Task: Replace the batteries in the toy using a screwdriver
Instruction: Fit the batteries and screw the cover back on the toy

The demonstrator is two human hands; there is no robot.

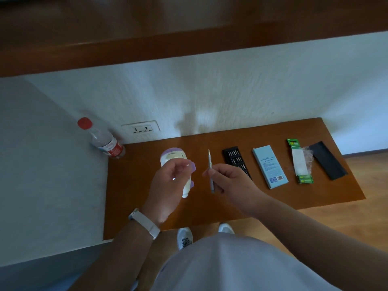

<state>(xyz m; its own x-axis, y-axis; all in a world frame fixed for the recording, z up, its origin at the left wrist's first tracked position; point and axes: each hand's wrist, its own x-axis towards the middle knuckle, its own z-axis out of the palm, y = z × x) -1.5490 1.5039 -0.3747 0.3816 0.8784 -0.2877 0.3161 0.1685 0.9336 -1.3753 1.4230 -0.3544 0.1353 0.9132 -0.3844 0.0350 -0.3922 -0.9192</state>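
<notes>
Toy (pixel 173 157) sits half hidden under the curled left hand (pixel 168 181), can't tell if it's actually gripped. Right hand (pixel 233 181) pinches the screwdriver (pixel 210 162); bit tray (pixel 233 156), blue box (pixel 269 165) and battery pack (pixel 300 162) lie alongside.

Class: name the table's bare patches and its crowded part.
Bare: the table left of the toy, towards the bottle; the front strip before the blue box and battery pack. Crowded: the row from screwdriver to black lid.

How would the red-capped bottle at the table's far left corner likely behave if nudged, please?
The bottle stands tall and narrow, so it may tip easily. Its round body would probably roll once down. Its fill level is unclear, so weight is hard to judge.
</notes>
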